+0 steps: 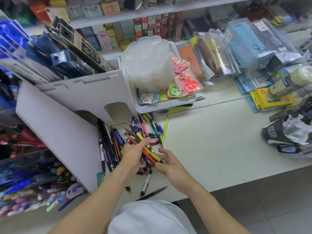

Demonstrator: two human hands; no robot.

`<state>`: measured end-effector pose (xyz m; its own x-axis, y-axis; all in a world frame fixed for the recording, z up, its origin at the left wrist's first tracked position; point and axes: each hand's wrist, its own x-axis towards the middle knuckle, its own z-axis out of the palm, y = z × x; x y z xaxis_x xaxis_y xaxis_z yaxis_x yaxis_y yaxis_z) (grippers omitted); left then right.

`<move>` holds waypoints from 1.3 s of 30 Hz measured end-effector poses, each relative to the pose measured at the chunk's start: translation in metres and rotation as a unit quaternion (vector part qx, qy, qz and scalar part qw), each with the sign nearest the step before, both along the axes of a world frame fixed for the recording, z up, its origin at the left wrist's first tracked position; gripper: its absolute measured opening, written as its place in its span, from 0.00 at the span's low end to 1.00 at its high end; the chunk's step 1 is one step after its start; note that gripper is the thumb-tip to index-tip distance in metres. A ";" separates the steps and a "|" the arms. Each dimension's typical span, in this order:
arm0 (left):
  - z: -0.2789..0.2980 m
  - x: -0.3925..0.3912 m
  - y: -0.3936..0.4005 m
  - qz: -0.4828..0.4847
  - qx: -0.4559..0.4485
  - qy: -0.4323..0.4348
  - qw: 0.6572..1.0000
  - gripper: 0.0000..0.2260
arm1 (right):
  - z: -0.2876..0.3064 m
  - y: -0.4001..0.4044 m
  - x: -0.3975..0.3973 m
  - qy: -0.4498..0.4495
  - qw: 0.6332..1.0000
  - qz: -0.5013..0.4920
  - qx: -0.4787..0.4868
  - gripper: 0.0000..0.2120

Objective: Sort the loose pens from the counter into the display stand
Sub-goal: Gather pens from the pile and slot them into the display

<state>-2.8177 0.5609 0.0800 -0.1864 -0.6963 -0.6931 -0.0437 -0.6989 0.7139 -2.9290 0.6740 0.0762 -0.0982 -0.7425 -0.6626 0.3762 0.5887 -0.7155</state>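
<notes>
A heap of loose pens (148, 127) in many colours lies on the pale counter (211, 141) beside the white display stand (67, 125). My left hand (133, 154) grips a bundle of pens (148, 151), among them a red and a yellow one, just above the heap. My right hand (168, 163) is at the near end of that bundle and pinches the tip of the yellow pen with thumb and fingers. A few more pens (145, 184) lie nearer the counter's front edge. The stand's tiers at the left hold many pens (25, 181).
A white tray (162, 103) behind the heap holds a stack of clear lids (148, 65) and packed scissors. Packaged stationery (253, 48) crowds the right and far side. A dark slipper (276, 134) lies at the right edge. Shelves of boxes stand behind.
</notes>
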 end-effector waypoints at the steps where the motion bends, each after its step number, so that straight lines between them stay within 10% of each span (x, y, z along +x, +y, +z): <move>1: 0.001 0.003 -0.002 -0.006 0.005 0.003 1.000 0.09 | 0.002 0.001 -0.007 0.029 0.999 0.015 0.006 0.20; 11: 0.016 0.017 0.028 -0.361 0.130 0.056 0.922 0.10 | -0.001 -0.014 -0.016 0.088 0.993 0.015 -0.073 0.25; 19: 0.012 0.036 0.040 -0.343 0.177 0.119 0.915 0.11 | -0.013 0.017 -0.019 0.059 0.995 0.000 -0.081 0.10; 24: 0.016 0.042 0.045 -0.328 0.192 0.124 0.917 0.25 | -0.010 0.020 -0.023 0.095 0.992 0.014 -0.083 0.19; 34: 0.023 0.040 0.041 -0.223 0.089 0.079 0.968 0.16 | 0.020 0.000 -0.052 0.100 0.984 -0.133 -0.067 0.08; 39: 0.028 0.036 0.044 -0.200 0.084 0.066 0.974 0.18 | 0.045 -0.009 -0.059 0.100 0.993 0.019 -0.061 0.10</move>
